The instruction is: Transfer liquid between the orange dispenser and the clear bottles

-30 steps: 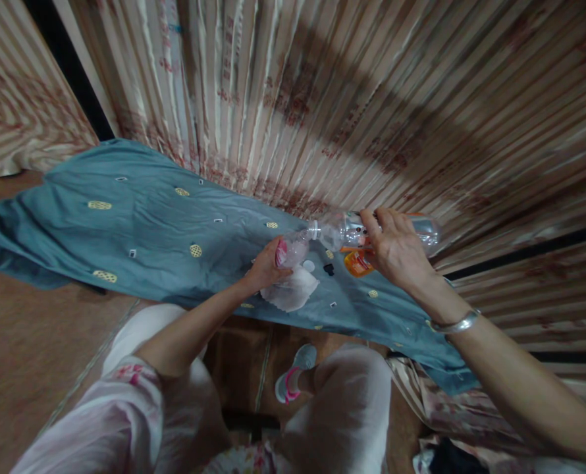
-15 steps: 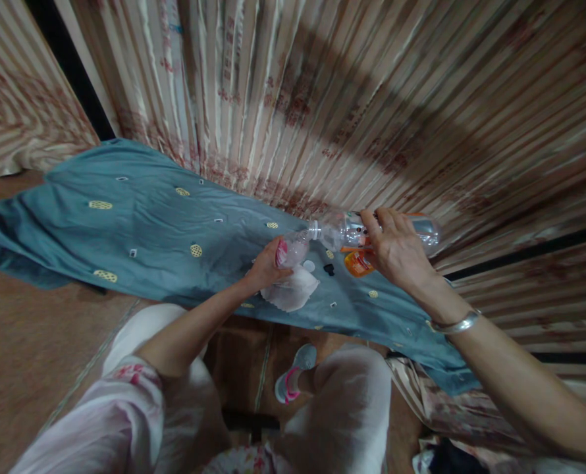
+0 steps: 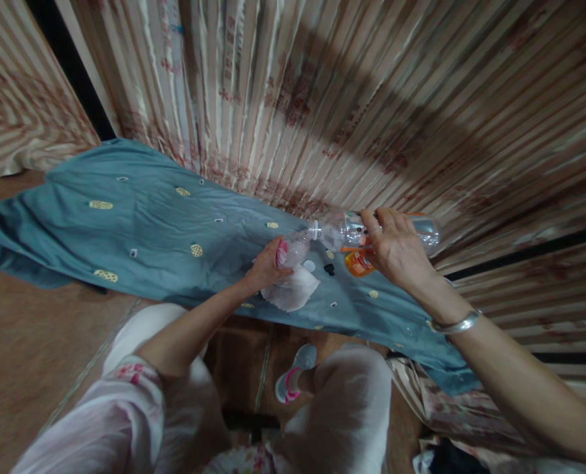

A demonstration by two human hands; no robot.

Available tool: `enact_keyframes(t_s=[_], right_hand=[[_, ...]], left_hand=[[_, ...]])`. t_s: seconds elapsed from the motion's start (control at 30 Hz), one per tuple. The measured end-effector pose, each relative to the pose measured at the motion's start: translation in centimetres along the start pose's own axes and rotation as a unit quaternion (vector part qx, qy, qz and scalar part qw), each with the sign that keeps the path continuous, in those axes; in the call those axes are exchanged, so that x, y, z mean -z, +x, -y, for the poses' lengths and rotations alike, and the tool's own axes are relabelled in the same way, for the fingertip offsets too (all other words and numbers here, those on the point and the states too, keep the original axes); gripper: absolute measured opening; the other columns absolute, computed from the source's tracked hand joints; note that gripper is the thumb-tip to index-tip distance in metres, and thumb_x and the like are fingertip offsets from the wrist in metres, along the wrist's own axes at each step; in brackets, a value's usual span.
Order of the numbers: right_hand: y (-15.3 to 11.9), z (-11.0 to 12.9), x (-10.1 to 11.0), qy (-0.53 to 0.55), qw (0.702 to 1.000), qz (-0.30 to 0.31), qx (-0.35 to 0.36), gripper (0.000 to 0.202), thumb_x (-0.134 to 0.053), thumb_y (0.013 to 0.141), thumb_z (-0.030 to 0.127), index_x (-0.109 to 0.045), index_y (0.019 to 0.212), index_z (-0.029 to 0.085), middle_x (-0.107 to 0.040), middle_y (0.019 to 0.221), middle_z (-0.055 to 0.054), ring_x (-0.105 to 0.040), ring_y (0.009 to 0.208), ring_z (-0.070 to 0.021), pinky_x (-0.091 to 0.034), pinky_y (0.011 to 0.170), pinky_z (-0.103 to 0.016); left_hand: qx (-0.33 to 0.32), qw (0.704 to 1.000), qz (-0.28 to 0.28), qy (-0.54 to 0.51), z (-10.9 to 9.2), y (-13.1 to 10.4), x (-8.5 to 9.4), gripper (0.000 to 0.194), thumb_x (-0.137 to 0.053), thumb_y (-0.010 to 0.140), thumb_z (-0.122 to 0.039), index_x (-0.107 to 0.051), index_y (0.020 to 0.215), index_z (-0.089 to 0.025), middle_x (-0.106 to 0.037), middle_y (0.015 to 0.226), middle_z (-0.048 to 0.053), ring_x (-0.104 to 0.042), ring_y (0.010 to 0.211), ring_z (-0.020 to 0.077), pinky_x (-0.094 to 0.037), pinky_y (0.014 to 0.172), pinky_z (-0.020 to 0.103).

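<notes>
My left hand (image 3: pixel 267 266) is closed around a small clear bottle (image 3: pixel 297 249) with a pink label. From the right, my right hand (image 3: pixel 396 247) grips a large clear bottle (image 3: pixel 337 230) with an orange and dark label, tipped onto its side. The large bottle's neck meets the mouth of the small bottle. Under the small bottle lies a white, cloth-like piece (image 3: pixel 293 291). A round white cap (image 3: pixel 309 266) and a small black piece (image 3: pixel 329 269) rest nearby. An orange bottle (image 3: pixel 358 263) is partly hidden below the large bottle.
A teal cloth (image 3: pixel 159 224) with yellow pineapple prints covers the long narrow table. Pleated curtains (image 3: pixel 253 99) hang right behind it. My legs and a grey shoe (image 3: pixel 303 359) show below the front edge. A dark item (image 3: pixel 453 457) lies at the bottom right.
</notes>
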State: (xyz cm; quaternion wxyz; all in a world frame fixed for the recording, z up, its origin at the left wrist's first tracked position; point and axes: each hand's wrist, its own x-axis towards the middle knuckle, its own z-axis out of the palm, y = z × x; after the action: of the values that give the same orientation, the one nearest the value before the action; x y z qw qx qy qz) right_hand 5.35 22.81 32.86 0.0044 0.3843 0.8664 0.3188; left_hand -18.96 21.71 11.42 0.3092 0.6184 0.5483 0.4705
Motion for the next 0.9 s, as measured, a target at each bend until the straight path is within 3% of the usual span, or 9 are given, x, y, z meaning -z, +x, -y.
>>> enact_keyframes(t_s=[0.63, 0.9], right_hand=[[-0.02, -0.19, -0.35, -0.015, 1.0, -0.008, 0.007, 0.05, -0.049, 0.093, 0.017, -0.048, 0.142, 0.005, -0.059, 0.125, -0.023, -0.052, 0.117, -0.0358, -0.043, 0.103, -0.047], [0.07, -0.25, -0.2, -0.011, 1.0, -0.004, 0.009, 0.051, -0.05, 0.092, 0.015, -0.049, 0.142, 0.006, -0.059, 0.125, -0.023, -0.052, 0.117, -0.0361, -0.043, 0.103, -0.048]], left_hand=[[-0.008, 1.0, -0.003, -0.003, 0.33, -0.13, -0.1, 0.091, -0.089, 0.061, -0.023, -0.049, 0.143, -0.016, -0.065, 0.142, 0.017, -0.064, 0.13, 0.0338, -0.051, 0.114, 0.051], [-0.024, 1.0, -0.015, -0.007, 0.96, 0.11, -0.28, 0.093, -0.09, 0.059, -0.025, -0.049, 0.143, -0.019, -0.065, 0.142, 0.016, -0.063, 0.132, 0.0369, -0.05, 0.116, 0.057]])
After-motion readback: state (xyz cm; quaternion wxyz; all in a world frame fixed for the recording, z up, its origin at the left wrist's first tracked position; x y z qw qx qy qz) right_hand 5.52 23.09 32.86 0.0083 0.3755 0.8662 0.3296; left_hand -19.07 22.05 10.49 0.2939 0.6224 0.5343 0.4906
